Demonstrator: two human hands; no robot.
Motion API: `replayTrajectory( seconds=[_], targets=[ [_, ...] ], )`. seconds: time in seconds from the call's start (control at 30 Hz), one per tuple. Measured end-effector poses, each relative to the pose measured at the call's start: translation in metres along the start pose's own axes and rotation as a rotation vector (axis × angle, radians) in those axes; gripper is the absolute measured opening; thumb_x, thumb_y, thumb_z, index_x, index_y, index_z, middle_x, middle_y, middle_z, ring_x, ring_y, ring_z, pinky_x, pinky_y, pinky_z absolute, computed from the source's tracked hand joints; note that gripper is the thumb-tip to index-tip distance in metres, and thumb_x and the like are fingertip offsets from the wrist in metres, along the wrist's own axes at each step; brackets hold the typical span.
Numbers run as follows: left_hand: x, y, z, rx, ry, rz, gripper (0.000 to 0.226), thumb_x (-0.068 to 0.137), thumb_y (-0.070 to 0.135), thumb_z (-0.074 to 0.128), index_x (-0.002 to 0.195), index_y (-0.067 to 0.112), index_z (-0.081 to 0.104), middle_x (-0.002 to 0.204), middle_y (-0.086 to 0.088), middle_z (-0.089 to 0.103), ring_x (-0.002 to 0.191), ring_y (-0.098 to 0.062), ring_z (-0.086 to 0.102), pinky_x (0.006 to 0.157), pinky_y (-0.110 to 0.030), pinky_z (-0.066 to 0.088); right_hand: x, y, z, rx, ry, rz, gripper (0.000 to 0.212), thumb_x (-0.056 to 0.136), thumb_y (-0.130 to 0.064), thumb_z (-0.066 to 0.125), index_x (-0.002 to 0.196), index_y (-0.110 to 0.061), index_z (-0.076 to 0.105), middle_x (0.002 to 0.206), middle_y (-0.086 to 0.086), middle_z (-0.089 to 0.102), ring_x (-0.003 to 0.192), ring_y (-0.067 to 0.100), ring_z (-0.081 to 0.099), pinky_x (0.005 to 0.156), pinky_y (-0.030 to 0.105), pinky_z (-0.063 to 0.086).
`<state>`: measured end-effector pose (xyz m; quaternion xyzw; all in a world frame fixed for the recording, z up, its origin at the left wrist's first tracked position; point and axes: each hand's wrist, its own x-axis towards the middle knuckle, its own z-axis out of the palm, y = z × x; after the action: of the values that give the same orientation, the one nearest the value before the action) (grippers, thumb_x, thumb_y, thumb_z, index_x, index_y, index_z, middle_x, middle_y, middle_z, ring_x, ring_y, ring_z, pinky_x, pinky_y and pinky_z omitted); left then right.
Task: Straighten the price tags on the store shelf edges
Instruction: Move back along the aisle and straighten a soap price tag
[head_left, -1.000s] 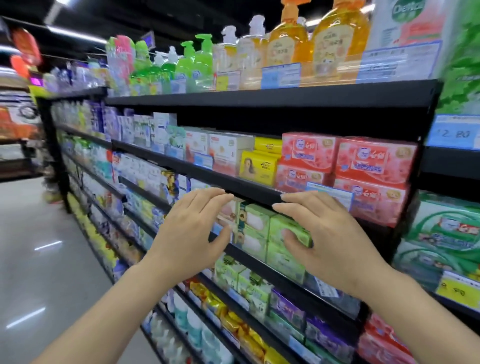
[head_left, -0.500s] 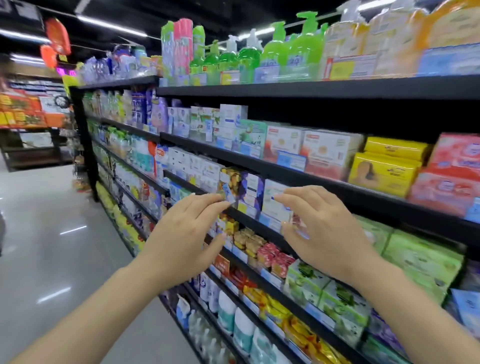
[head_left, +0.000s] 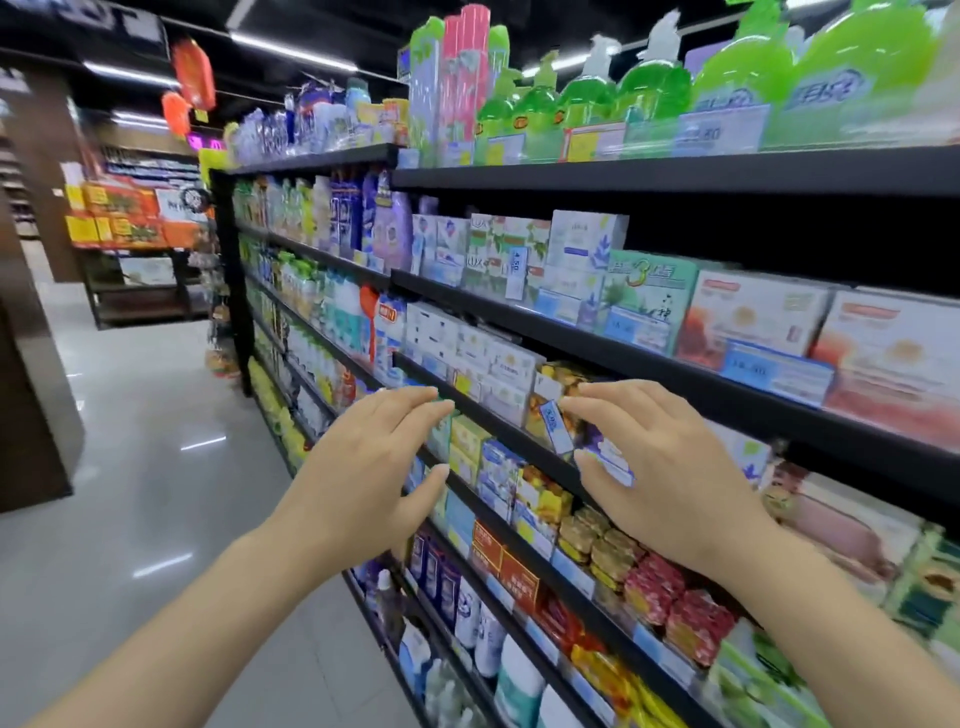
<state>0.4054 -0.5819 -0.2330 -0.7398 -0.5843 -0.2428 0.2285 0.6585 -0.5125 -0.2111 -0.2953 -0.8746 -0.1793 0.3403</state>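
A small blue-and-white price tag (head_left: 554, 427) stands tilted, almost upright, on the black edge of the middle shelf (head_left: 498, 415). My right hand (head_left: 660, 467) is raised just right of it, fingertips near the tag and thumb below; whether they touch it I cannot tell. My left hand (head_left: 374, 467) hovers to the left in front of the same shelf, fingers spread and curved, holding nothing. Another tilted tag (head_left: 517, 273) stands on the shelf above. Flat blue tags (head_left: 774, 371) line the upper shelf edge to the right.
The black shelving runs away to the left, packed with soap boxes (head_left: 753, 317), green pump bottles (head_left: 649, 98) on top and packets below. A glossy grey aisle floor (head_left: 130, 441) lies on the left. A dark brown pillar (head_left: 26, 364) stands at the far left.
The view has moved leftward along the shelves. Both hands travelled with it, from the pink and green boxes to the section with the tilted blue tag.
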Motion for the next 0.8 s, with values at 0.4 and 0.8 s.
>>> replayTrajectory(
  seconds=[0.4, 0.8],
  targets=[
    [0.145, -0.088, 0.082, 0.006, 0.032, 0.082, 0.054, 0.085, 0.042, 0.044, 0.127, 0.010, 0.056, 0.125, -0.005, 0.058, 0.116, -0.020, 0.052, 0.101, -0.030, 0.033, 0.100, 0.085, 0.091, -0.034, 0.072, 0.033, 0.037, 0.084, -0.024, 0.058, 0.119, -0.013, 0.063, 0.118, 0.002, 0.062, 0.113, 0.023, 0.053, 0.096, 0.040, 0.043],
    [0.231, -0.176, 0.151, -0.137, 0.077, 0.203, 0.057, 0.087, 0.042, 0.044, 0.134, 0.011, 0.049, 0.133, -0.005, 0.052, 0.123, -0.017, 0.042, 0.107, -0.025, 0.024, 0.172, 0.105, 0.150, -0.044, 0.013, 0.145, 0.041, 0.088, -0.039, 0.049, 0.123, -0.020, 0.059, 0.122, -0.006, 0.057, 0.118, 0.014, 0.047, 0.098, 0.036, 0.040]
  ],
)
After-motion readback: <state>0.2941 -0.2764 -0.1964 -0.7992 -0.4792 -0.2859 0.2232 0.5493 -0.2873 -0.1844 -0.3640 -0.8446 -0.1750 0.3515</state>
